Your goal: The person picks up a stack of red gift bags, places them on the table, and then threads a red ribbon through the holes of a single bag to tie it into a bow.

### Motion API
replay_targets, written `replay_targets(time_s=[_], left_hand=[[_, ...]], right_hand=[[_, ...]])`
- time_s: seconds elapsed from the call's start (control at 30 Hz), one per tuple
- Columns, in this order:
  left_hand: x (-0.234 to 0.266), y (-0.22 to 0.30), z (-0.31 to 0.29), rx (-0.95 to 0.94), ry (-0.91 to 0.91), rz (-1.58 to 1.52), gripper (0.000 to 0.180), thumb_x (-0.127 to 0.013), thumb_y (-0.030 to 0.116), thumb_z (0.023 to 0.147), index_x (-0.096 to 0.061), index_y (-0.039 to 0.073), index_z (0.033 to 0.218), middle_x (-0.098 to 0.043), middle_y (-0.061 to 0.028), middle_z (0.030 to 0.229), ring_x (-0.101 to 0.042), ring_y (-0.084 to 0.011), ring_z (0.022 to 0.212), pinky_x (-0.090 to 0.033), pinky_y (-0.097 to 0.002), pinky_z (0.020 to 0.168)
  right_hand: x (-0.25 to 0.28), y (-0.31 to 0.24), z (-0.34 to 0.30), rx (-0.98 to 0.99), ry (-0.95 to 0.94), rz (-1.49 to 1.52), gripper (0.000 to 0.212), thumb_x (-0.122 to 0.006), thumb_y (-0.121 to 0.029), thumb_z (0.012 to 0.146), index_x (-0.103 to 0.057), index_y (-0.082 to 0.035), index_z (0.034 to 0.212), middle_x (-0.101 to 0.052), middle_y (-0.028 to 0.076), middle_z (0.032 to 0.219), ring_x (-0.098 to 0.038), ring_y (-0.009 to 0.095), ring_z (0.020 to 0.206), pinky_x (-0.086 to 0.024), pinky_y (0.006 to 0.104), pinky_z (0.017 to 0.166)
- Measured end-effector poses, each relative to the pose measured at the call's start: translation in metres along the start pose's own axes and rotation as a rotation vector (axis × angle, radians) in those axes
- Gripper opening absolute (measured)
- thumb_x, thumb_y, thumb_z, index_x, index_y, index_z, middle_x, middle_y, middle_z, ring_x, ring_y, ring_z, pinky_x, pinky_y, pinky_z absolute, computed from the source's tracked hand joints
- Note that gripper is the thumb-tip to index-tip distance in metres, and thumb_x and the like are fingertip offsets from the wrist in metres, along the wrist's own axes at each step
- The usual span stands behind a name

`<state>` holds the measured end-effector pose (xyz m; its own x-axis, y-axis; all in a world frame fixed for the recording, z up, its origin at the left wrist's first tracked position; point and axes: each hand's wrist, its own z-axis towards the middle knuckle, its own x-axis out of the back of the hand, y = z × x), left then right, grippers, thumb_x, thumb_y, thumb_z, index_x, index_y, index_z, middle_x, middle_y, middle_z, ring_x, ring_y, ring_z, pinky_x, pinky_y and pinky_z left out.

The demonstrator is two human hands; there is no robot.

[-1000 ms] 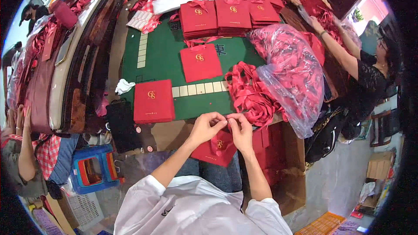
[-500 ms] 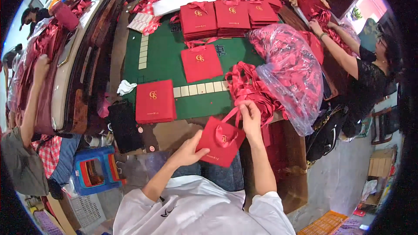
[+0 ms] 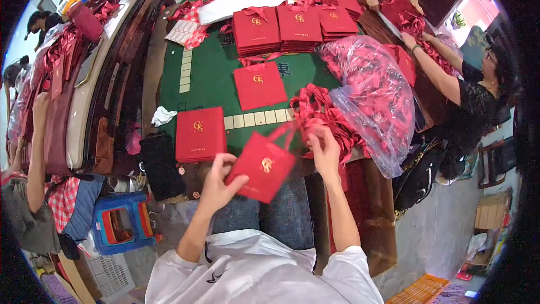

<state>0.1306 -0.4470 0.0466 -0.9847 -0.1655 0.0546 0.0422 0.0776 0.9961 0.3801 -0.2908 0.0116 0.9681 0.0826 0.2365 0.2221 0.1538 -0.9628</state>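
The flat red paper gift bag with a gold emblem (image 3: 261, 167), which a second ago sat hidden between both hands at the near edge of the green felt desk (image 3: 211, 87), now hangs tilted over the person's lap, just nearer than that edge. So the handle work seems done on this bag. The left hand (image 3: 218, 178) has dropped to the bag's lower left corner, its grip pinched narrow on the paper, wrist bent upward. The right hand (image 3: 324, 147) has risen, forearm steep, fingers closed on the bag's red ribbon handle (image 3: 287, 130), beside the heap of loose red ribbons (image 3: 320, 115) on the desk.
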Motion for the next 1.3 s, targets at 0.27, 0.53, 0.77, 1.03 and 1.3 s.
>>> replay_targets(time_s=[0.27,0.53,0.77,1.03,1.3], left_hand=[[-0.036,0.038,0.016,-0.498,0.288,0.747,0.035,-0.069,-0.003,0.071,-0.065,0.007,0.105,-0.064,-0.0105,0.093,-0.060,-0.0280,0.082,-0.050,-0.0352,0.073],[-0.089,-0.016,-0.009,-0.374,-0.104,0.951,0.067,-0.081,0.026,0.067,-0.055,0.010,0.127,-0.050,-0.0136,0.125,-0.050,-0.0337,0.111,-0.045,-0.0450,0.090],[-0.057,-0.027,0.008,-0.309,0.137,0.971,0.079,-0.085,0.036,0.067,-0.050,0.009,0.133,-0.040,-0.0225,0.137,-0.036,-0.0448,0.128,-0.035,-0.0545,0.104],[-0.063,-0.024,-0.001,-0.114,0.097,0.971,0.068,-0.079,0.035,0.075,-0.052,0.004,0.129,-0.045,-0.0226,0.130,-0.043,-0.0405,0.117,-0.039,-0.0504,0.096],[-0.078,-0.021,0.049,-0.362,0.070,0.957,0.056,-0.074,0.020,0.077,-0.054,0.004,0.127,-0.052,-0.0135,0.126,-0.046,-0.0354,0.115,-0.039,-0.0472,0.096]], right_hand=[[0.013,0.000,-0.037,0.290,-0.167,-0.668,0.017,-0.072,-0.005,0.076,-0.068,-0.004,0.093,-0.061,0.012,0.090,-0.060,0.033,0.089,-0.049,0.0403,0.078],[0.013,-0.004,-0.044,0.335,-0.116,-0.644,0.012,-0.065,-0.003,0.084,-0.060,-0.003,0.095,-0.060,0.014,0.091,-0.058,0.035,0.089,-0.047,0.0432,0.078],[0.010,-0.038,-0.065,0.292,-0.117,-0.569,0.009,-0.062,-0.003,0.087,-0.060,-0.004,0.096,-0.062,0.014,0.091,-0.060,0.035,0.085,-0.047,0.0421,0.078],[-0.021,-0.028,-0.080,0.091,-0.192,-0.291,0.009,-0.064,-0.008,0.090,-0.061,-0.003,0.096,-0.062,0.015,0.089,-0.063,0.036,0.080,-0.051,0.0418,0.069],[-0.031,-0.008,-0.062,0.050,-0.022,-0.332,0.011,-0.065,-0.008,0.090,-0.064,0.001,0.096,-0.064,0.015,0.080,-0.064,0.023,0.067,-0.051,0.0343,0.063]])
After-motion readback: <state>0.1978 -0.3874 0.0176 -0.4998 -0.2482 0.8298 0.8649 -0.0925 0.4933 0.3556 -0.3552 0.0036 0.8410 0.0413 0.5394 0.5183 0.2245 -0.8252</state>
